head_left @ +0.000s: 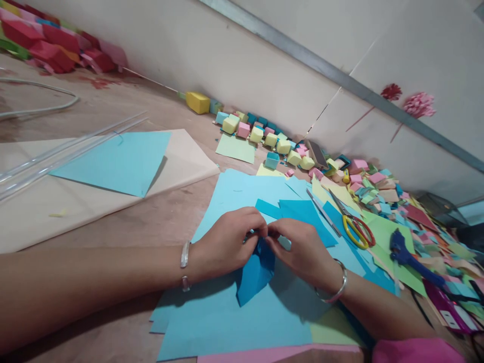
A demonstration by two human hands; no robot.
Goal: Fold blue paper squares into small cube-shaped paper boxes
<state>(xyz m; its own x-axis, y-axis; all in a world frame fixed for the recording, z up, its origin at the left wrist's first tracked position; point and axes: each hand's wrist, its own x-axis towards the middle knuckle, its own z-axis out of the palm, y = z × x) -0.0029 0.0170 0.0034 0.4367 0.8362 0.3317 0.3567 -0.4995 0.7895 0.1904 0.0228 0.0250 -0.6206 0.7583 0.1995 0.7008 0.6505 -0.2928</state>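
Observation:
Between my two hands is a folded piece of dark blue paper (257,275), its pointed lower end hanging over light blue sheets (234,322). My left hand (230,242) pinches its upper edge with thumb and fingers. Close against it, my right hand (297,247) pinches the same top edge from the other side. The fingertips meet and hide how the paper is folded there. Just beyond the hands lie a flat dark blue sheet (308,217), a grey pencil-like stick (323,212) and scissors (355,227) with yellow and red handles.
A blue glue gun (412,257) rests at the right, near a purple power strip (448,307). Small paper boxes (272,138) line the wall. At left, a turquoise sheet (117,161) and clear rods (71,151) lie on cream paper (181,161). Red boxes (56,48) are heaped far left.

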